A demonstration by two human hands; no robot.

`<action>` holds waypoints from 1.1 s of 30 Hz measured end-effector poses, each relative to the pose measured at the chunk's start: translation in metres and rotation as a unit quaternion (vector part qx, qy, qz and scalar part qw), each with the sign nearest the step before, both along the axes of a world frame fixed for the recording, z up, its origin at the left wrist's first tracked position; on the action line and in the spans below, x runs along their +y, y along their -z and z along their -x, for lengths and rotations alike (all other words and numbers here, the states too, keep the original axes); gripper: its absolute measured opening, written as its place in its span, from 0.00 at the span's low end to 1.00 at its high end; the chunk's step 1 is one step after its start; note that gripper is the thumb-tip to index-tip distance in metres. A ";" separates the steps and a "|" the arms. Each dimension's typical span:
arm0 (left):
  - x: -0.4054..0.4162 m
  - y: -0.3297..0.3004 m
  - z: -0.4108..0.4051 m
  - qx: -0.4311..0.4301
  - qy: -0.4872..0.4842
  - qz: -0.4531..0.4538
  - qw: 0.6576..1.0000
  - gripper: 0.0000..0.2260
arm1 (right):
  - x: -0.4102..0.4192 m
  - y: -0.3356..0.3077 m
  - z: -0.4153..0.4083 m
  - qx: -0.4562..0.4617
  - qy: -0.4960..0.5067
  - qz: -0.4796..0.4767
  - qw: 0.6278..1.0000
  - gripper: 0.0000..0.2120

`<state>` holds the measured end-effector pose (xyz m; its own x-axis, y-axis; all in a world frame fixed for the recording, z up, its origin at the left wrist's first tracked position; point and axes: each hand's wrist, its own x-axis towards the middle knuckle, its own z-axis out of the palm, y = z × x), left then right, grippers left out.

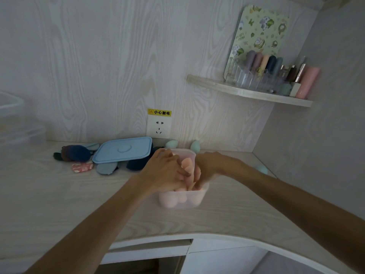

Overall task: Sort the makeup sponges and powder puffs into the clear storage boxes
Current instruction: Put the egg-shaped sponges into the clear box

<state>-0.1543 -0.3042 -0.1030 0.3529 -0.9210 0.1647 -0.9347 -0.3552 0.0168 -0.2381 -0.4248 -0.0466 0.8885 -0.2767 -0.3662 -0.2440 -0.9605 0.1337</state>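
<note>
Pink sponges [186, 165] fill the clear box [182, 198] on the desk [59, 194] where both my hands work: my left hand [165, 171] rests over the box's left rim with fingers stretched onto the sponges, and my right hand [205, 167] dips in from the right, fingers buried among them, so I cannot tell what it grips. Left of my hands a blue lid [123, 149] lies on dark puffs [136, 164], and two mint sponges [171, 144] stand just behind the box
</note>
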 end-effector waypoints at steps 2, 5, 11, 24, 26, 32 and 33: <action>0.000 0.000 0.001 -0.009 -0.002 0.005 1.000 0.33 | 0.002 0.007 0.000 -0.009 0.000 0.020 1.000 0.20; 0.002 -0.004 0.005 -0.012 -0.007 0.020 1.000 0.41 | 0.006 0.017 0.002 -0.038 -0.011 0.068 0.997 0.15; 0.001 0.000 -0.001 -0.007 0.008 0.025 1.000 0.34 | 0.004 0.001 -0.002 -0.023 0.004 0.042 0.999 0.24; 0.003 -0.003 0.000 0.028 0.012 0.061 0.998 0.22 | 0.000 0.017 0.009 -0.060 0.021 0.049 0.997 0.23; 0.003 -0.002 0.001 0.058 0.002 0.105 0.993 0.16 | -0.004 0.008 0.007 -0.044 0.027 -0.017 0.999 0.23; 0.030 -0.016 0.003 0.152 -0.042 0.135 0.978 0.08 | -0.047 -0.021 -0.002 -0.161 0.105 -0.213 0.958 0.14; 0.036 -0.021 0.004 0.147 -0.087 0.155 0.973 0.06 | -0.054 -0.015 -0.010 -0.220 0.104 -0.193 0.950 0.14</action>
<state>-0.1584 -0.2682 -0.0818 0.5728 -0.7656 0.2928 -0.7995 -0.4430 0.4058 -0.2284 -0.4790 -0.0313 0.9196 -0.3843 -0.0819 -0.3854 -0.8415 -0.3785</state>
